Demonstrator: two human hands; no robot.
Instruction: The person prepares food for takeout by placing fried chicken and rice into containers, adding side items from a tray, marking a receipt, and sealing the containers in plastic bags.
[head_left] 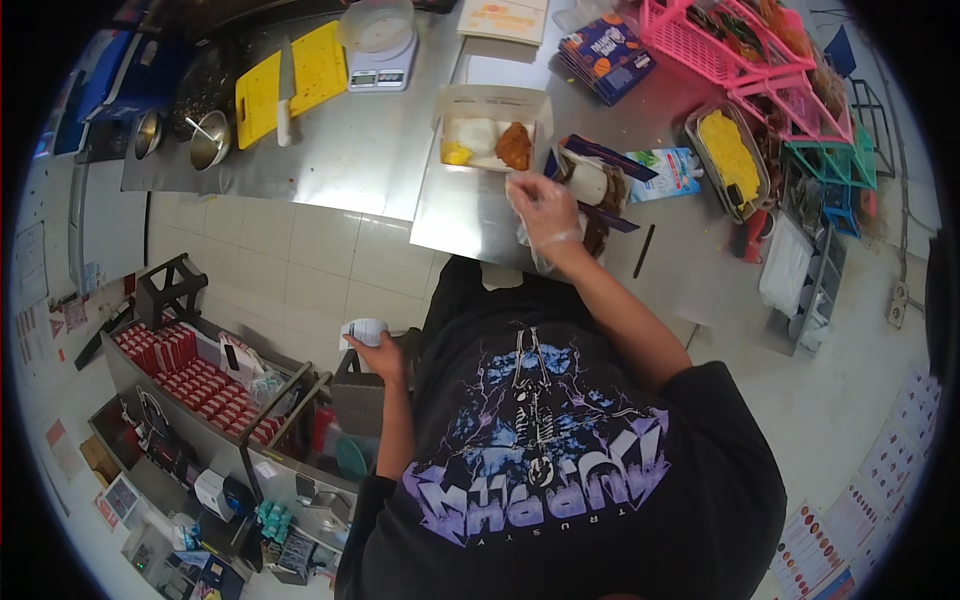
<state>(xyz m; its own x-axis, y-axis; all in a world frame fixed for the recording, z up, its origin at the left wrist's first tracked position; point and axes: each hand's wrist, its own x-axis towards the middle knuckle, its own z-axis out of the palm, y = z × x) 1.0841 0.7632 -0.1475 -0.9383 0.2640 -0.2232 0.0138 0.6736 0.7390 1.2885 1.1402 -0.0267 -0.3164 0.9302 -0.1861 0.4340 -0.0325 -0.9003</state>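
Down at my left side, my left hand [377,357] is wrapped round a white rounded container [362,331], held off the bench. My right hand [546,212] wears a clear plastic glove and hovers over the steel bench, just in front of an open food box [490,98]. Its fingers are curled together; whatever they pinch, if anything, is too small to make out. Inside the box lie white rice [474,133], a brown fried piece [514,146] and a bit of yellow food [456,153]. Beside the right hand stands a dark blue open carton [600,160] with wrapped goods.
A knife [285,95] lies on a yellow cutting board [312,75], beside a scale [380,77]. Right of the carton are a blue-white packet [664,175] and a tray of yellow food [728,155]. Pink baskets [700,45] stand behind; a drawer of red packets [205,385] is at left.
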